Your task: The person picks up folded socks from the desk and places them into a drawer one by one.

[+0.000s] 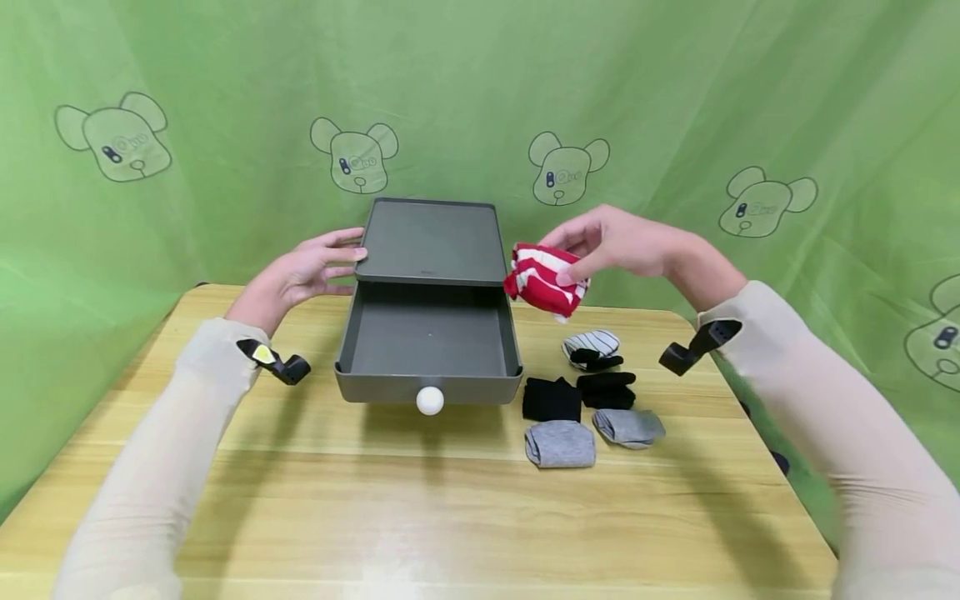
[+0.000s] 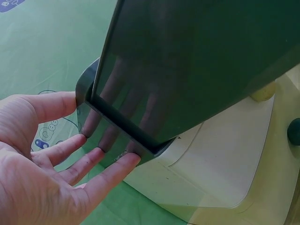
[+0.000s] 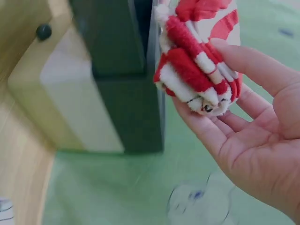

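Touching the drawer unit (image 1: 431,243), the left hand (image 1: 306,268) has fingers apart; the right hand (image 1: 618,242) pinches a striped bundle (image 1: 542,287).

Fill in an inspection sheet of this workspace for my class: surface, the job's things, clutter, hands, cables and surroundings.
Surface: light wood-grain table, with a bright reflection low in the head view.
Job's things: boxy drawer unit with a flat dark grey top; its dark grey drawer, with a round white knob, is pulled out. Red-and-white fluffy fabric bundle, held above the table.
Clutter: five folded fabric bundles on the table's right: one white with dark stripes and black parts, two black, two grey.
Left hand: fingertips touch the unit's left side.
Right hand: pinches the red-and-white bundle.
Cables: nothing seen.
Surroundings: green fabric backdrop printed with outlined animal heads.
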`<state>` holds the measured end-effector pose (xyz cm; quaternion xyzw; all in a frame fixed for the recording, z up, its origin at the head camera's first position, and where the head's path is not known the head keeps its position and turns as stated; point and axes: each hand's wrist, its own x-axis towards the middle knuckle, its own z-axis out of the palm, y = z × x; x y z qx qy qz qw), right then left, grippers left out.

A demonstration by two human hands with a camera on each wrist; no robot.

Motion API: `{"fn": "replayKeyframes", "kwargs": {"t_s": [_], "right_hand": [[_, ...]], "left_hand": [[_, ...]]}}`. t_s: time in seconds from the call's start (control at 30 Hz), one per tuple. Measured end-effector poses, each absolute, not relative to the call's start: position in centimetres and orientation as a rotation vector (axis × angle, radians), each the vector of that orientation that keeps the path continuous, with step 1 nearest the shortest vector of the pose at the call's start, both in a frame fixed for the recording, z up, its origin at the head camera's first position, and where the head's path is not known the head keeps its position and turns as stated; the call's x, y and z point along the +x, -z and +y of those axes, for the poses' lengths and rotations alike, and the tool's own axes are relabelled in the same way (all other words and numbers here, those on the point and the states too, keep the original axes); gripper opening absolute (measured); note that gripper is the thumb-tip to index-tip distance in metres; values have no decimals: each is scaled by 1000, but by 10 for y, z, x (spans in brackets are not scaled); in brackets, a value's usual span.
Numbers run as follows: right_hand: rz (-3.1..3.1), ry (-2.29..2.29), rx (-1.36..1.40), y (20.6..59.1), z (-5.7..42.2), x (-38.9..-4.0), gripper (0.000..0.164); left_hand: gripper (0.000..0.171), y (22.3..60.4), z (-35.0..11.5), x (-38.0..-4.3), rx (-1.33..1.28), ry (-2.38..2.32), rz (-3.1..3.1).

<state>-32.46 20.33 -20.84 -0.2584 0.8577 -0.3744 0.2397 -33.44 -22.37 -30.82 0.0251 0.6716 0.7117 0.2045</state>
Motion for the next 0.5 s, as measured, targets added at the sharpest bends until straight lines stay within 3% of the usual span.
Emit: {"fn": "replayKeyframes", "kwargs": {"t_s": [0.23,0.5], "right_hand": [[2385,942,-722,189,146,-306,46],[2377,897,-756,202,87,-296,41]], "left_hand": [[71,307,-227,-331,76,-1976,1881],[70,309,-228,-333,70,-1988,1877]]}}
